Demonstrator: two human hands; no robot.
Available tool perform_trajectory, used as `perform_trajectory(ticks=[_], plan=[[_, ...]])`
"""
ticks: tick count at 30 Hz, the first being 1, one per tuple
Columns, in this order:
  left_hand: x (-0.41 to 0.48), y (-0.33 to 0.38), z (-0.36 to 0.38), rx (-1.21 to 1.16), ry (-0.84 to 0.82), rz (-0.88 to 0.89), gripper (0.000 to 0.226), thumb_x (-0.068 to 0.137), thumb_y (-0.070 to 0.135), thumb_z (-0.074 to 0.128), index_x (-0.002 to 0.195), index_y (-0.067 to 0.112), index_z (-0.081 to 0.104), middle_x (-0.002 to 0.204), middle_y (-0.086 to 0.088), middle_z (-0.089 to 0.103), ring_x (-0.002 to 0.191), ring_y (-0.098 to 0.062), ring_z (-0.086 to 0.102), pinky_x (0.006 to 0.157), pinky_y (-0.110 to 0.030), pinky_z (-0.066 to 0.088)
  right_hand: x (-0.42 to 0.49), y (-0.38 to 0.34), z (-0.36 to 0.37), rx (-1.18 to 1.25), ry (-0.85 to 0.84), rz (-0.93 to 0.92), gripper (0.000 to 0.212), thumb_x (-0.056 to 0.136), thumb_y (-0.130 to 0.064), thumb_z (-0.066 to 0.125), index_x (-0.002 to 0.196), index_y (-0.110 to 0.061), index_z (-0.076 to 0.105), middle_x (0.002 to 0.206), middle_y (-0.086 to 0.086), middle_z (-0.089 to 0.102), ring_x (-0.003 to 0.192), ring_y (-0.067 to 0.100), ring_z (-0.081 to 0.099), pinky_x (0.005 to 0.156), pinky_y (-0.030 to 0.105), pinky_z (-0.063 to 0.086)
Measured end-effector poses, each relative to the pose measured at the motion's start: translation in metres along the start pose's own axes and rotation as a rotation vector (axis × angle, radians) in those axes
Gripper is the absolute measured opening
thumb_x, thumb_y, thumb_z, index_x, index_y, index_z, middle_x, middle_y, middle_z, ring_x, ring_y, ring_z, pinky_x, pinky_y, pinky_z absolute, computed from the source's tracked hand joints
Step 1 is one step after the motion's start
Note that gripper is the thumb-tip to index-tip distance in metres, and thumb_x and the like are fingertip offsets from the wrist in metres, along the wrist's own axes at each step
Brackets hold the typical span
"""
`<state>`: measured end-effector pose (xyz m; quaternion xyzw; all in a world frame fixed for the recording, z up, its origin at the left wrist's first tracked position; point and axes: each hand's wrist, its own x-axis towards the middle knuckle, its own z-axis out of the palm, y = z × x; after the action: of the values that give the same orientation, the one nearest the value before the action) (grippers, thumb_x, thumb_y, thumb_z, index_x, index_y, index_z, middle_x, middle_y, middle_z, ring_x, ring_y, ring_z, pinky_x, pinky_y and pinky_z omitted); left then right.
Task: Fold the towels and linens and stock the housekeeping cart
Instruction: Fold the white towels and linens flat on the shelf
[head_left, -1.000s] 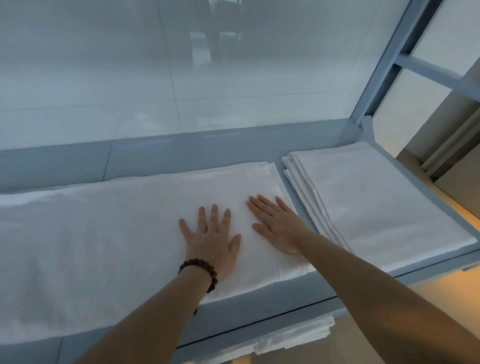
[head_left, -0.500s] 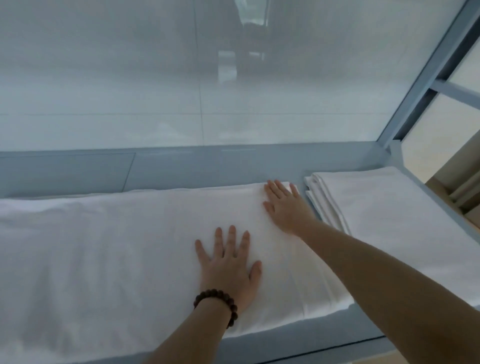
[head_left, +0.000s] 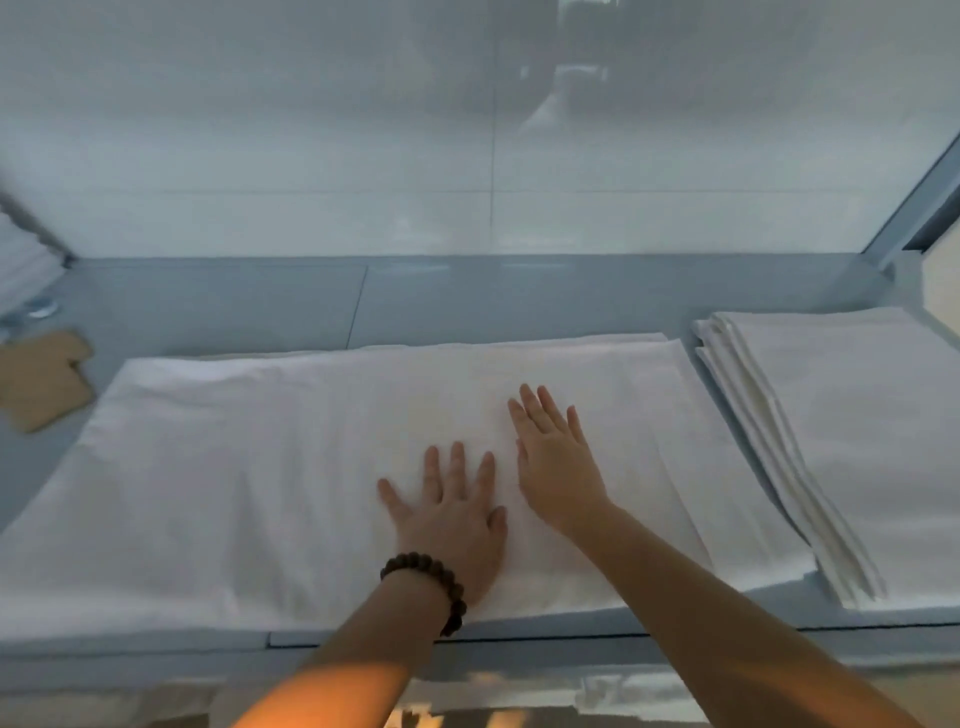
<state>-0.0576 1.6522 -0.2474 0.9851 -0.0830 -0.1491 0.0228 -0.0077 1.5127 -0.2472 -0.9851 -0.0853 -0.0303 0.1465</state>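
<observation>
A long white linen sheet (head_left: 260, 467) lies folded flat across the grey shelf (head_left: 467, 296). My left hand (head_left: 452, 514), with a dark bead bracelet at the wrist, presses flat on the sheet's middle, fingers straight and spread. Just right of it and a little farther back, my right hand (head_left: 556, 457) also rests flat on the sheet with straight fingers. A stack of folded white linens (head_left: 841, 431) sits on the shelf at the right, close beside the sheet's right edge.
Brown cardboard pieces (head_left: 41, 379) lie on the shelf at the left. More white folded fabric (head_left: 21, 265) shows at the far left edge. A glossy white wall (head_left: 467, 130) rises behind the shelf, and a grey frame post (head_left: 914, 202) stands at the right.
My right hand slid from the sheet's far right corner back toward the middle, beside my left hand. The view shifted left, revealing the cardboard pieces.
</observation>
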Motion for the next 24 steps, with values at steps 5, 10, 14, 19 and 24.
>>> perform_trajectory(ticks=[5,10,14,19,24], plan=[[-0.029,-0.071,0.006,-0.086,0.089,-0.018,0.055,0.1,0.049,0.006,0.148,0.039,-0.019,0.158,0.01,-0.024,0.145,-0.013,-0.023,0.112,-0.062,-0.01,-0.018,-0.084,0.031,0.031,-0.053,-0.086,0.063,0.097,-0.009,0.036,0.153,-0.016,0.01,0.161,-0.001,-0.004,0.147,0.016,-0.012,0.115,0.035,-0.013],[-0.046,-0.122,0.017,-0.067,0.195,-0.052,0.058,0.096,0.054,0.0,0.149,0.038,-0.018,0.16,0.008,-0.016,0.147,-0.016,-0.017,0.116,-0.054,-0.008,-0.02,-0.128,0.051,-0.022,-0.084,-0.06,0.054,0.102,-0.032,0.024,0.153,-0.02,0.01,0.161,-0.004,0.004,0.148,0.012,-0.004,0.118,0.04,-0.008],[-0.068,-0.19,0.023,-0.024,0.229,-0.155,0.066,0.089,0.065,-0.002,0.151,0.042,-0.01,0.161,0.01,-0.009,0.148,-0.019,-0.009,0.116,-0.053,-0.004,-0.023,-0.131,0.055,-0.109,-0.082,-0.009,0.063,0.099,-0.053,0.016,0.153,-0.024,0.006,0.161,-0.007,0.003,0.148,0.012,-0.002,0.12,0.045,-0.002],[-0.1,-0.302,0.02,-0.039,0.175,-0.363,0.066,0.094,0.061,0.007,0.153,0.036,-0.009,0.162,0.003,-0.008,0.149,-0.021,-0.006,0.119,-0.048,-0.001,-0.023,-0.137,0.055,-0.179,-0.123,0.018,0.064,0.097,-0.056,0.011,0.153,-0.027,0.0,0.161,-0.008,-0.003,0.148,0.012,-0.004,0.119,0.044,-0.003],[-0.09,-0.28,0.005,-0.039,0.097,-0.406,0.064,0.099,0.049,0.019,0.154,0.023,-0.002,0.162,-0.005,-0.006,0.149,-0.027,-0.005,0.115,-0.06,-0.002,-0.019,-0.151,0.051,-0.206,-0.185,0.128,0.064,0.097,-0.055,0.01,0.153,-0.026,-0.002,0.161,-0.008,-0.005,0.148,0.012,-0.005,0.118,0.049,-0.002]])
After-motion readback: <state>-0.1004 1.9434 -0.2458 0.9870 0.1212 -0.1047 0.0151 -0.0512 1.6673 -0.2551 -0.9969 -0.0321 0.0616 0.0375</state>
